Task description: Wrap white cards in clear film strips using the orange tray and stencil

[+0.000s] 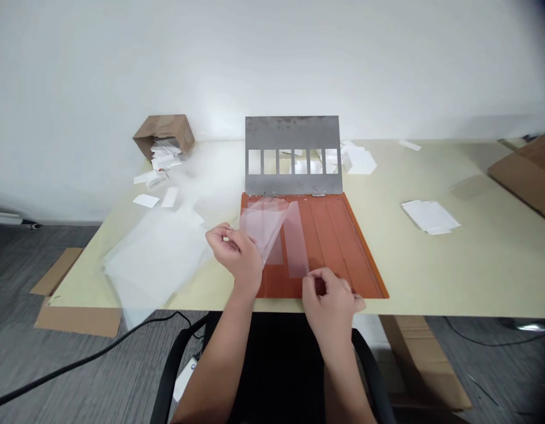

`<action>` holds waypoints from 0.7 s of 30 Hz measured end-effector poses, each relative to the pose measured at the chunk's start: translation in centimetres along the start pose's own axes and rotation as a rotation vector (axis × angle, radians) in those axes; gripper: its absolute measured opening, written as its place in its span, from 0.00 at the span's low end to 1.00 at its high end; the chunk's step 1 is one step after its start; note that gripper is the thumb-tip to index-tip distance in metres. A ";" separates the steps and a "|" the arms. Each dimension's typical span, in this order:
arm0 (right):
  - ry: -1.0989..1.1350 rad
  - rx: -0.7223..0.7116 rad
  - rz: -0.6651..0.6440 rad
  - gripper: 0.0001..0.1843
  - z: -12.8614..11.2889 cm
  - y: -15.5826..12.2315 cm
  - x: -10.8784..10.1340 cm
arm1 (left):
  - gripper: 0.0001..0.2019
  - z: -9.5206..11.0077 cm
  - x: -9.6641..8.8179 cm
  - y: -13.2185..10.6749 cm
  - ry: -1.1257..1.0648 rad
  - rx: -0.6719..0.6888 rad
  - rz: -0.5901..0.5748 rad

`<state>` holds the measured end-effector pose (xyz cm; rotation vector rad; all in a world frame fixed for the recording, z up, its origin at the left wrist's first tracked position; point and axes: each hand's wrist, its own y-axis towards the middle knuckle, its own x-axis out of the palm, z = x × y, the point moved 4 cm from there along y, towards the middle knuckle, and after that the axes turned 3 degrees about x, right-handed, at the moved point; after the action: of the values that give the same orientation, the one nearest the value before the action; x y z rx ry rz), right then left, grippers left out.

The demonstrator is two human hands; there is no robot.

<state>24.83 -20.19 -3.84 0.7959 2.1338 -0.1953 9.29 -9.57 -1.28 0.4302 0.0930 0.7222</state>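
Two hands, well apart from each other, work over the near end of a rust-orange ribbed tray (325, 247) on a cream table (471, 277). The left hand (235, 254) is clamped on the left edge of a translucent film sheet (264, 227), pinching it between thumb and fingers and holding it tilted above the tray. The right hand (329, 309) lies at the tray's near edge, with its curled fingers (314, 287) at the lower end of a narrow film strip (298, 241); whether they grip the strip cannot be told. The upper part of the strip sits just beside the sheet, and both are near the tray's far edge.

At that far edge, metal hinges (319, 193) join the tray to a grey metal stencil plate (292, 132), which stands raised and is cut with six rectangular windows. Loose white paper offcuts (359, 162) lie just behind the plate's right side. Toward the table's back left corner, a cardboard box (163, 131) rests on its side with white cards (164, 156) spilling from its mouth. A pile of translucent sheets (153, 259) lies along the left edge and hangs over the near left corner. A small stack of white sheets (429, 217) lies on the right half of the table.
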 end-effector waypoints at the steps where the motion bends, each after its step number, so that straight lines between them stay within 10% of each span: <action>1: -0.003 -0.003 0.000 0.12 0.0 0.0 0.0 | 0.08 0.0 0.0 0.0 -0.008 -0.003 0.001; 21: -0.034 0.024 -0.011 0.11 -0.1 0.4 0.2 | 0.09 0.5 0.3 0.2 -0.055 -0.006 0.006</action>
<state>24.90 -19.72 -3.90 0.7899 2.1079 -0.2391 9.47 -9.40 -0.74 0.4442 0.0382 0.7162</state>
